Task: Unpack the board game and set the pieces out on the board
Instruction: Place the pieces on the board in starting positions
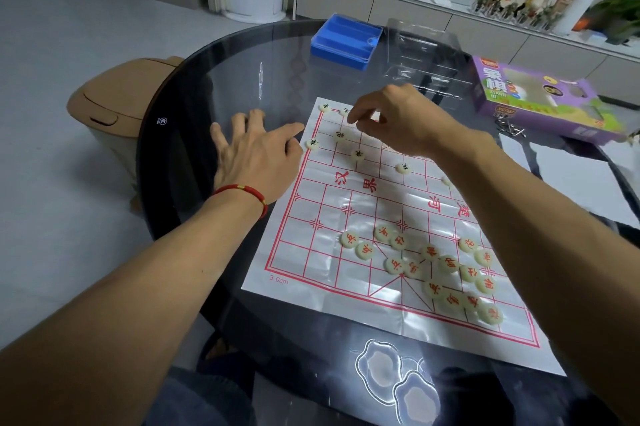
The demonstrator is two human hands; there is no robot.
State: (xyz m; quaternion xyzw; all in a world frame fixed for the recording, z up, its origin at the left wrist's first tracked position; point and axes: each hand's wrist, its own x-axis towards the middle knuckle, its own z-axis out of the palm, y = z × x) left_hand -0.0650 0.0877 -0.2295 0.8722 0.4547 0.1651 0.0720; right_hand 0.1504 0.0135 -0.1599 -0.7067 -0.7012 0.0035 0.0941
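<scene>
The right hand (391, 120) hovers over the far rows of the xiangqi board sheet (332, 290), in the upper middle of the frame. Its fingers are curled downward near a black-lettered piece (345, 110) on the back line. I cannot tell whether the grip already pinches that piece or another one under the palm, because the hand covers the place.

The left hand (256, 152) lies with straight, spread fingers on the glass counter (207, 86) at the left border of the sheet and holds nothing. Its index finger points to the black piece at the edge (312, 144), just beside it.

The black pieces are already spread on the far half. The red-lettered pieces (433, 269) lie in a loose heap on the near half, in the lower right of the frame, below both hands and under the right forearm. In my judgement the right hand is nearer to them and must pull back toward the bottom of the frame.

The characters are too small to read. The right forearm may hide more far-side pieces. The purple game box (533, 96), the blue tray (346, 39) and the clear plastic insert (420, 55) stand far behind.
</scene>
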